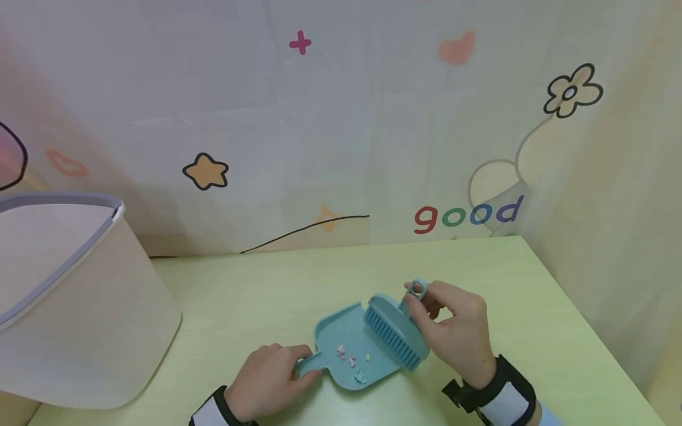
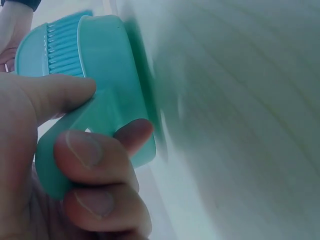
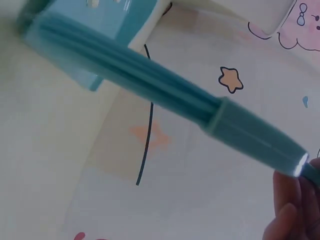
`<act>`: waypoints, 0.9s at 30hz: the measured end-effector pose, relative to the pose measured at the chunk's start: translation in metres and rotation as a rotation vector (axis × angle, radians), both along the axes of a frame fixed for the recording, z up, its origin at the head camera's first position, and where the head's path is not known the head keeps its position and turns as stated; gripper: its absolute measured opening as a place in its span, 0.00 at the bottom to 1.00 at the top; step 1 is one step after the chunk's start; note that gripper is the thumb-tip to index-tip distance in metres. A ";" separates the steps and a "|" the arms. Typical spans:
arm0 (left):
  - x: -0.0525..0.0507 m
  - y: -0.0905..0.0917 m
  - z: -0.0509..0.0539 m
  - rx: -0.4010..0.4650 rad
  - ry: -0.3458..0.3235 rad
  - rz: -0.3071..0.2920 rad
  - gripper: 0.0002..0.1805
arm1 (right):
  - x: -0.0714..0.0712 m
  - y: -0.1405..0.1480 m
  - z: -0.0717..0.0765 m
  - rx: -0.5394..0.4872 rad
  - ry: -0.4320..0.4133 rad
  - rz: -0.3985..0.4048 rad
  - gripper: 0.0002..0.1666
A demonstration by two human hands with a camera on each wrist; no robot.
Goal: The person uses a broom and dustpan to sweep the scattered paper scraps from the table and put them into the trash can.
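Observation:
A small teal dustpan (image 1: 334, 331) lies near the table's front with several pink, yellow and teal scraps (image 1: 351, 361) in it. My left hand (image 1: 274, 376) grips its short handle, thumb on one side and fingers curled round the other, as the left wrist view also shows. My right hand (image 1: 453, 322) holds a matching teal hand brush (image 1: 396, 331) by its looped handle. The brush is tilted over the pan's open right edge, bristles (image 3: 130, 70) down-left; whether they touch the pan I cannot tell.
A large white bin (image 1: 80, 307) with a grey-blue rim stands on the left of the pale green tabletop (image 1: 256, 290). Behind the table hangs a printed cloth (image 1: 319, 130) with stars, a flower and the word "good".

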State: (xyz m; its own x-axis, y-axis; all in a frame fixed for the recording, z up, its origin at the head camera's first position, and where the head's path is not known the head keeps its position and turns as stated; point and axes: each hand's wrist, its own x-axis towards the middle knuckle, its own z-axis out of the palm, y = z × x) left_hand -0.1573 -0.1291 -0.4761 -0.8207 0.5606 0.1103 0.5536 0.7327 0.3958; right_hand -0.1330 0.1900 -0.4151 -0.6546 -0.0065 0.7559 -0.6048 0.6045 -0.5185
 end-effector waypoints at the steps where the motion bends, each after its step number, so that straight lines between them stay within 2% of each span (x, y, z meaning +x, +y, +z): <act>1: 0.000 0.000 0.000 0.000 0.003 0.001 0.10 | -0.001 0.002 0.001 0.001 0.013 -0.012 0.12; 8: -0.004 -0.002 0.003 0.005 -0.024 0.014 0.13 | -0.006 0.013 0.005 0.037 0.037 -0.088 0.08; 15: -0.008 -0.005 0.010 0.024 -0.066 0.021 0.19 | -0.012 0.020 0.005 0.060 0.066 -0.118 0.06; 21: -0.012 -0.010 0.013 0.027 -0.036 0.034 0.18 | -0.016 0.027 0.004 0.066 0.083 -0.154 0.04; 27: -0.014 -0.016 0.022 0.042 -0.024 0.077 0.12 | -0.020 0.035 0.006 0.096 0.116 -0.198 0.06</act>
State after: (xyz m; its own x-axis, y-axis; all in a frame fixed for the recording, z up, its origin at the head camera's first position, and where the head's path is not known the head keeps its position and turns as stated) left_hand -0.1718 -0.1449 -0.4546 -0.8640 0.4909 0.1122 0.4862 0.7553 0.4395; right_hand -0.1526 0.2252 -0.4091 -0.5591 0.0377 0.8283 -0.5215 0.7606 -0.3867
